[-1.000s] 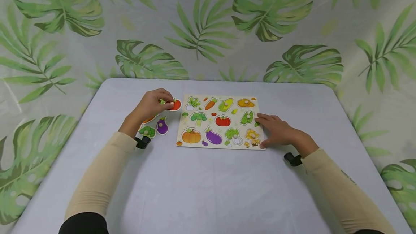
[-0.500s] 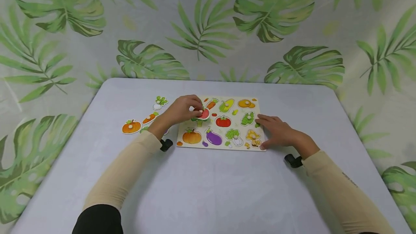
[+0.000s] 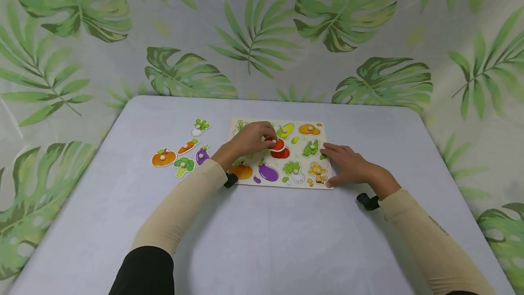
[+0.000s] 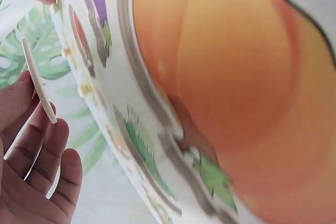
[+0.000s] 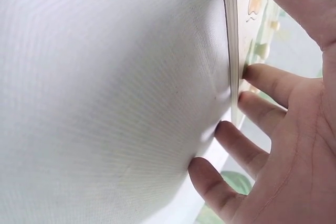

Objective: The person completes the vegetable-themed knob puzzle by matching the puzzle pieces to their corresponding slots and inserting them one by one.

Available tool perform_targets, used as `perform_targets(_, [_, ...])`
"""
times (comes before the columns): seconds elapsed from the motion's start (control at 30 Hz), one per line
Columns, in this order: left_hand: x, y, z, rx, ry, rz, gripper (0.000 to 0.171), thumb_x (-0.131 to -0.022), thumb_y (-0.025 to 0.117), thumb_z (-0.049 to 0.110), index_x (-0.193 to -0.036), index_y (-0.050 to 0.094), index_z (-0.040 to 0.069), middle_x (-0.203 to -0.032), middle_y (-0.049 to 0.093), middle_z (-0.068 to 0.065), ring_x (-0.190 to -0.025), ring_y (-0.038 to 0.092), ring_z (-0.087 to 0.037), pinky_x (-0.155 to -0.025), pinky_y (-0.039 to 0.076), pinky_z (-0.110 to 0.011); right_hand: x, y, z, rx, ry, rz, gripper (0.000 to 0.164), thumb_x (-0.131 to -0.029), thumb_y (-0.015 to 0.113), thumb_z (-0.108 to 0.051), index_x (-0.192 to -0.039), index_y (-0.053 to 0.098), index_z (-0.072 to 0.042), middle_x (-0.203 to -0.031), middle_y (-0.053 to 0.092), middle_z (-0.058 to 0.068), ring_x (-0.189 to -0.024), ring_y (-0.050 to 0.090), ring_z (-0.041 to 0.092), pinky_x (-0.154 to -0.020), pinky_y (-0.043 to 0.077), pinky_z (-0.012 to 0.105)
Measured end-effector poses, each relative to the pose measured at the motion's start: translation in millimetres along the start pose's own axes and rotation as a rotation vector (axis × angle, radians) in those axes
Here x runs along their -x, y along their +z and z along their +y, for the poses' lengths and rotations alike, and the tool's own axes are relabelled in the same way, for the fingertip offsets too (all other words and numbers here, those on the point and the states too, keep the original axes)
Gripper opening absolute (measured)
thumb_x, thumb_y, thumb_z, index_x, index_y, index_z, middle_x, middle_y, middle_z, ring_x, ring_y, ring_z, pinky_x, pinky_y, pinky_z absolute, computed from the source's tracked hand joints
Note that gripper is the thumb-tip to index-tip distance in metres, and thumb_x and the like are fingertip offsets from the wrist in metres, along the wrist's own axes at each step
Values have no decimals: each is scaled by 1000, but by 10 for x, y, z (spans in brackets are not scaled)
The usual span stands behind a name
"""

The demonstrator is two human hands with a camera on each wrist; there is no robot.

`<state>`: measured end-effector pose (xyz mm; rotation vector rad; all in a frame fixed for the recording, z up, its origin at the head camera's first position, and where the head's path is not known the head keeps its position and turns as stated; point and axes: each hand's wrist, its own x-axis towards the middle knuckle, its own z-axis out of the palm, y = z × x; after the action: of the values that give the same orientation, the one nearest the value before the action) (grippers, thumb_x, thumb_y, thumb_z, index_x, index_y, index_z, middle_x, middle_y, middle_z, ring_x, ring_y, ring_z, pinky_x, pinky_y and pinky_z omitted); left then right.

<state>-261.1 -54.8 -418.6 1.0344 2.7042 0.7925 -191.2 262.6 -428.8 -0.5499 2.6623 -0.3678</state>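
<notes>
My left hand point(image 3: 253, 139) pinches a tomato puzzle piece point(image 3: 278, 145) by its back knob, slightly above the printed tomato recess in the middle of the wooden vegetable puzzle board point(image 3: 298, 153). Seen edge-on in the left wrist view, that tomato piece point(image 4: 38, 80) sits between thumb and fingers, apart from the board. At the board's right edge rests my right hand point(image 3: 350, 165), its fingers spread. In the right wrist view two fingertips of this hand point(image 5: 294, 135) touch the board's edge and others the white tabletop. The left hand hides part of the board's upper left.
Left of the board lie loose knobbed pieces: a pumpkin point(image 3: 163, 158), a carrot point(image 3: 188, 146), a turnip point(image 3: 200, 127), a broccoli point(image 3: 183, 166) and an eggplant point(image 3: 202, 155). Corn point(image 3: 285, 131), peas point(image 3: 311, 148) and mushroom point(image 3: 317, 172) pieces sit in the board.
My left hand has carried the tomato piece rightward from beside the board's left edge to over the tomato recess. The right hand stays at the board's edge.
</notes>
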Motion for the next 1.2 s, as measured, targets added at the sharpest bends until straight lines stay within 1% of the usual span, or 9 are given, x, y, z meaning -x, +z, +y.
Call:
perform_targets(0.07, [-21,25,27,-5,4,-10,14,-94,68,22,-102,76,12,-115,68,-2,-107,63,-19,-99,52,-33,-3,0,-1,3,1,1,100,-75,84,-46,-154,34,-10,-165,20,16,-146,21,48,-109,27,75])
perform_targets(0.3, [-65,105,78,7,8,-39,13,-93,70,22,-97,76,12,-114,66,-2,-95,58,-17,-84,52,-28,-6,0,4,20,14,-6,101,-75,84,-46,-154,33,-9,-165,20,16,-146,22,48,-109,30,73])
perform_targets(0.4, [-96,127,84,-12,-2,-48,13,-93,70,23,-96,77,13,-112,66,-1,-92,57,-15,-82,51,-26,-10,8,20,23,19,-8,102,-74,84,-46,-155,33,-10,-166,19,16,-146,22,48,-110,29,73])
perform_targets(0.5, [-118,141,85,-31,-17,-63,13,-93,71,23,-96,77,13,-109,66,-2,-90,57,-15,-81,51,-26,-12,15,25,20,17,-8,102,-74,84,-45,-155,32,-10,-166,19,16,-147,21,48,-111,29,72])
perform_targets(0.6, [-125,155,86,-35,-52,-72,12,-92,72,23,-95,78,13,-107,67,-1,-91,58,-15,-83,52,-27,-18,16,19,16,18,-9,102,-74,85,-45,-155,32,-10,-166,19,16,-147,21,48,-110,29,73])
perform_targets(0.77, [-124,173,85,-20,-119,-93,12,-91,72,22,-97,79,13,-106,69,-1,-94,60,-16,-88,53,-29,-26,7,7,5,22,-15,103,-74,85,-45,-155,32,-10,-166,18,16,-147,20,48,-110,28,74])
perform_targets(0.93, [-136,197,78,-7,-147,-89,11,-91,72,20,-96,79,14,-103,68,0,-93,59,-16,-87,53,-29,-20,-7,1,-2,7,-3,101,-75,84,-44,-155,33,-10,-166,19,16,-146,21,49,-109,27,76])
perform_targets(1.07, [-159,233,74,16,-141,-103,11,-91,72,20,-96,79,13,-101,68,-1,-92,58,-16,-85,52,-28,-10,-15,-9,-18,-2,-3,101,-75,85,-44,-154,34,-8,-165,20,17,-146,21,50,-109,27,75])
perform_targets(1.2, [-187,267,77,20,-113,-120,13,-91,72,20,-98,79,12,-104,69,-2,-93,60,-17,-86,53,-28,4,-23,-15,-18,1,-9,100,-75,84,-44,-154,34,-8,-165,19,17,-146,21,49,-109,26,75])
